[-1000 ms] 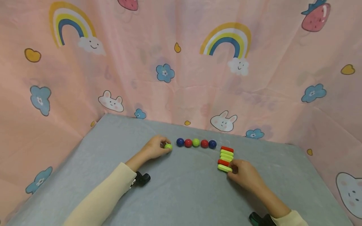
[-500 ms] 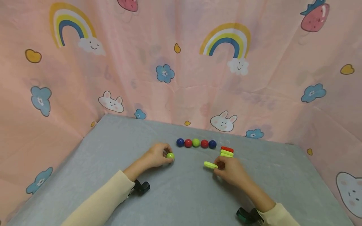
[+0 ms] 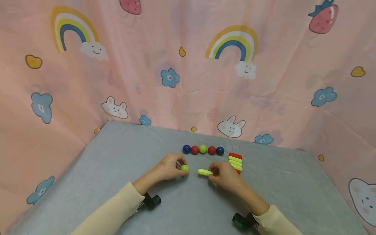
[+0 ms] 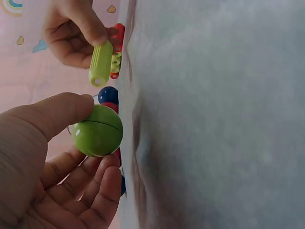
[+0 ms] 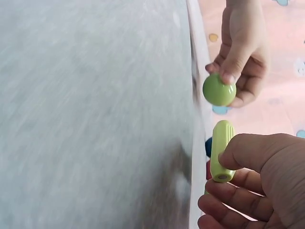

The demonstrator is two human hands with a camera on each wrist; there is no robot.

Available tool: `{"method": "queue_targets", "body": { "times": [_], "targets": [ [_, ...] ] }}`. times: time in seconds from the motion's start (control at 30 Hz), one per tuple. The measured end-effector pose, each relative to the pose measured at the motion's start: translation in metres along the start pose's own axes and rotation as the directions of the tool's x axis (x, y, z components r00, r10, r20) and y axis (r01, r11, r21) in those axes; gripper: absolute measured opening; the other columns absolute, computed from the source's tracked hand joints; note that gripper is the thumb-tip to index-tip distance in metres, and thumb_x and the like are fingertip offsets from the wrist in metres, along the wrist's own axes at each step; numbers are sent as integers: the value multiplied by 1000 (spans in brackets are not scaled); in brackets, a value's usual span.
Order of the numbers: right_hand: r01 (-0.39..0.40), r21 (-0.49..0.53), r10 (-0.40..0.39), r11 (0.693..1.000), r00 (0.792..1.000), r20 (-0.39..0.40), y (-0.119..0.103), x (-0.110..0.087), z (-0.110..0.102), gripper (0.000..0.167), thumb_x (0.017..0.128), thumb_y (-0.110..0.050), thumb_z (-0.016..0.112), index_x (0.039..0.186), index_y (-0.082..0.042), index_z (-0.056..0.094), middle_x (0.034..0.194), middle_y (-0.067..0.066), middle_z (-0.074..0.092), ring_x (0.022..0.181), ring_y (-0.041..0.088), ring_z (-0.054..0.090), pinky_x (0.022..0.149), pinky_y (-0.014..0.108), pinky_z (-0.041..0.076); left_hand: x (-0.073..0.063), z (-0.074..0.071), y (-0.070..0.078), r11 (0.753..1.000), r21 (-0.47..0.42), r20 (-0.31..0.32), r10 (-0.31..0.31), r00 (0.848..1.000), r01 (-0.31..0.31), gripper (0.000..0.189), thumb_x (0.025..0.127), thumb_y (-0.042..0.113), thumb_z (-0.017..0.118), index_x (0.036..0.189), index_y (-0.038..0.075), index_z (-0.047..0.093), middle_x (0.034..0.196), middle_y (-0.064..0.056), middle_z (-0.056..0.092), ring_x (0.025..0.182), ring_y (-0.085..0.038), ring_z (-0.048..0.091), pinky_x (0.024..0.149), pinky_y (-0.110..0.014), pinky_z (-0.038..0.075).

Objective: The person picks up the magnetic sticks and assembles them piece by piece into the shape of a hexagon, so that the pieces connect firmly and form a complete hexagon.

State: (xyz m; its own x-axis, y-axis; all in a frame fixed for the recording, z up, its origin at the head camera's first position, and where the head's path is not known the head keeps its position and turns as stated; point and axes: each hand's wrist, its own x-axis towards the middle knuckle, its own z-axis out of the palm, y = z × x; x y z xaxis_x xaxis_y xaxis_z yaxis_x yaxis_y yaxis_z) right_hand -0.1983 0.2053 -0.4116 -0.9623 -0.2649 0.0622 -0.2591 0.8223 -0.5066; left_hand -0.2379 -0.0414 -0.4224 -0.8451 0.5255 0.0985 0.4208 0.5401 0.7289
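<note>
My left hand pinches a green ball between thumb and fingers; a thin seam runs round it in the left wrist view. My right hand pinches a ridged light-green rod, its near end showing a small hole in the right wrist view. The rod points left toward the ball, with a short gap between them. Behind the hands lies a row of balls: a blue ball, a red ball, a green ball, another red ball and another blue ball.
Right of the balls, several rods lie side by side, among them a red rod and a light-green rod; my right hand partly covers the nearest ones. A grey cloth covers the table, and a pink patterned curtain stands behind it.
My right hand has taken the nearest green rod from the row and carried it left. My left hand has brought the green ball right and nearer to me, so the two are closer together.
</note>
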Motion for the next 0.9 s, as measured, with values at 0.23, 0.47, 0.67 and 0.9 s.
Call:
{"method": "queue_targets", "body": {
  "times": [0.23, 0.47, 0.67, 0.9],
  "targets": [
    [47, -14, -47, 999, 999, 15, -7, 5, 6, 12, 77, -13, 75, 89, -12, 69, 77, -5, 63, 70, 8, 53, 67, 23, 50, -1, 4, 5, 999, -37, -7, -12, 1000, 12, 24, 77, 21, 80, 93, 11, 66, 91, 0, 65, 74, -8, 58, 66, -21, 49],
    [97, -18, -96, 995, 995, 8, -8, 6, 10, 12, 77, -14, 75, 88, -12, 70, 76, -6, 63, 69, 7, 53, 66, 21, 48, -1, 7, 7, 999, -42, -10, -9, 1000, 8, 23, 77, 22, 79, 92, 11, 65, 90, 1, 65, 73, -8, 58, 64, -21, 49],
    [115, -1, -115, 993, 993, 6, -10, 7, 12, 12, 76, -12, 74, 87, -11, 70, 74, -6, 62, 67, 8, 52, 63, 20, 47, 0, 9, 6, 1000, -27, 1, -6, 1000, 6, 22, 77, 21, 79, 89, 11, 64, 86, 2, 64, 71, -8, 56, 63, -21, 48],
    [129, -4, -129, 992, 992, -5, -9, 7, 14, 13, 75, -11, 74, 87, -11, 69, 74, -6, 63, 68, 8, 55, 63, 20, 47, -1, 10, 5, 1000, -13, 9, 13, 1000, -13, 21, 76, 20, 79, 88, 11, 64, 82, 2, 64, 68, -7, 56, 62, -20, 47]
  ]
}}
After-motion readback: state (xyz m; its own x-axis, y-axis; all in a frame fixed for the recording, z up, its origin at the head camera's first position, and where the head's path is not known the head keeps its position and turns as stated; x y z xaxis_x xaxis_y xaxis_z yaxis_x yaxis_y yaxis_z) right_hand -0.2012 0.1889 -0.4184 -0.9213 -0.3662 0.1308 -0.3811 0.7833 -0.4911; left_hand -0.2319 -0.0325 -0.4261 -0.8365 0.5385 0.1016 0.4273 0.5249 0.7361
